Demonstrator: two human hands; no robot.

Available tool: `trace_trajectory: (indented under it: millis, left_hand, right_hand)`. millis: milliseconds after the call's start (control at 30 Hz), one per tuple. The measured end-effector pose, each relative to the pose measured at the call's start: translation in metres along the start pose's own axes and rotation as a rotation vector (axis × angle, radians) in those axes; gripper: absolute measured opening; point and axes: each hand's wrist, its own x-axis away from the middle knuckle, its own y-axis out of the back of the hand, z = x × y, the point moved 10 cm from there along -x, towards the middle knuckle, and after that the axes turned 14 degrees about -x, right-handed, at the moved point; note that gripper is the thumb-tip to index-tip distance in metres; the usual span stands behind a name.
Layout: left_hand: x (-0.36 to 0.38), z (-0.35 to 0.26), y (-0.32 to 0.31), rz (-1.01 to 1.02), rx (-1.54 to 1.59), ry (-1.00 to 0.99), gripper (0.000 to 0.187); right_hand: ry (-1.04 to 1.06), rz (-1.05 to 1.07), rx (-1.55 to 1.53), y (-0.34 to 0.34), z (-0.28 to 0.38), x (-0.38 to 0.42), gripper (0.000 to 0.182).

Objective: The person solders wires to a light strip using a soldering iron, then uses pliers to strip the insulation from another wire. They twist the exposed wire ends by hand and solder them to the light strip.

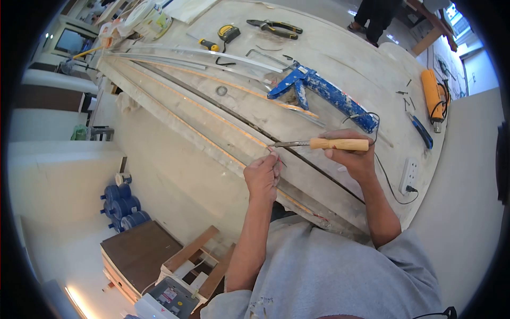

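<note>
My right hand (355, 158) is closed around the wooden handle of a soldering iron (339, 144). The iron points left, and its tip meets the end of a thin orange-lit LED strip (234, 124) just above my left fingertips. My left hand (261, 175) is pinched at that same spot, with a thin red wire (282, 161) sticking out by the fingers. Whether tip, strip and wire touch is too small to tell. A second LED strip (183, 121) runs along the table's near edge. From the iron, a black cord loops to a white power strip (409, 174).
On the dusty table lie a blue caulking gun (337, 95), pliers (276, 28), a tape measure (229, 33), a utility knife (421, 131) and an orange corded tool (434, 95). A bucket (150, 20) stands far left. Another person's legs (373, 18) show beyond the table.
</note>
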Motion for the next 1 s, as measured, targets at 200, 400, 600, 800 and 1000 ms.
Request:
trace_trajectory:
  millis: [200, 400, 600, 800, 1000]
  left_hand:
    - [0.0, 0.0, 0.002, -0.012, 0.005, -0.002, 0.019]
    - [0.003, -0.001, -0.001, 0.028, 0.008, -0.008, 0.021]
    - [0.014, 0.01, -0.007, 0.075, -0.062, 0.003, 0.021]
    - [0.03, 0.013, -0.013, 0.13, -0.141, -0.002, 0.024]
    - [0.059, 0.024, -0.02, 0.319, -0.203, 0.026, 0.027]
  right_hand:
    - [0.088, -0.003, -0.002, 0.006, 0.004, -0.001, 0.029]
    - [0.067, -0.027, -0.06, 0.008, 0.001, 0.001, 0.031]
    - [0.055, -0.032, -0.085, 0.011, -0.001, 0.004, 0.032]
    - [0.036, -0.08, -0.072, 0.011, 0.001, 0.011, 0.033]
    - [0.054, -0.087, -0.069, 0.008, 0.006, 0.021, 0.03]
